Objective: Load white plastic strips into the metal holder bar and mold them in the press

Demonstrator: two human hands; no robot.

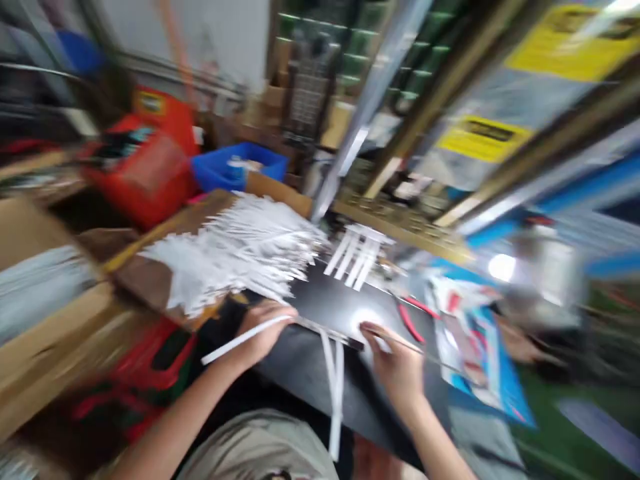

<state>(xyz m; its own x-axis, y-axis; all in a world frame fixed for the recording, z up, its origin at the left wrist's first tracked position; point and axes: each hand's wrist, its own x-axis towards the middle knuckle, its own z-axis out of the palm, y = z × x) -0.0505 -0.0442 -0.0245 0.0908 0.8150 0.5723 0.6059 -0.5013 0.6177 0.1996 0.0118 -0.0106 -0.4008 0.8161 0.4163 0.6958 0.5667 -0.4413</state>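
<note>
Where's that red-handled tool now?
In the head view, the red-handled tool lies right of centre on the dark tabletop, just beyond the right hand, near the blue sheet.

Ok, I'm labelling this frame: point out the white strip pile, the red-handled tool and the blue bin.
White strip pile (253, 243): head view, middle of the heap.
Red-handled tool (410, 324): head view, one red handle.
Blue bin (216, 172): head view, front wall.

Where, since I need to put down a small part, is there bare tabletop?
Mainly the patch of black tabletop between the white pile, the fanned strips, the left hand and the right hand. Another lies between the two long strips and the right forearm. Crowded: the pile's side and around the red handles.
</note>
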